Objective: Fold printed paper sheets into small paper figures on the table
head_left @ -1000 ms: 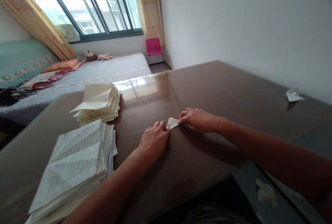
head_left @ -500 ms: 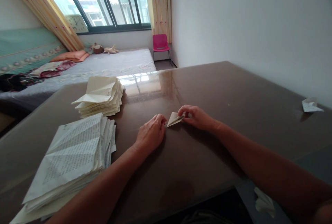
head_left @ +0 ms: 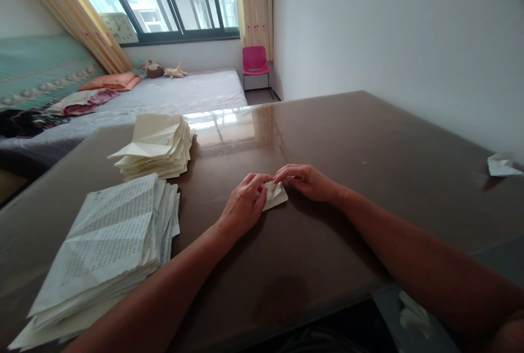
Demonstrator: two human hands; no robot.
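Note:
A small folded piece of paper (head_left: 277, 198), cream coloured, lies on the brown table (head_left: 327, 265) between my hands. My left hand (head_left: 246, 200) is closed on its left side, with the thumb and fingers at the edge. At its upper right corner, the fingertips of my right hand (head_left: 305, 181) are bent together and touch the paper. The fingers of both hands cover its top edge, so the folds there are partly hidden.
To the left stand a stack of written white sheets (head_left: 110, 238) and, behind it, a stack of cream sheets (head_left: 158, 143). A folded paper piece (head_left: 503, 165) sits near the right wall. Crumpled paper (head_left: 413, 315) lies below the table's front edge. Beyond are a bed (head_left: 204, 88) and a pink chair (head_left: 256, 61).
My left hand has moved right and taken hold of the paper. The paper has turned and now lies flatter and wider. The view has shifted slightly.

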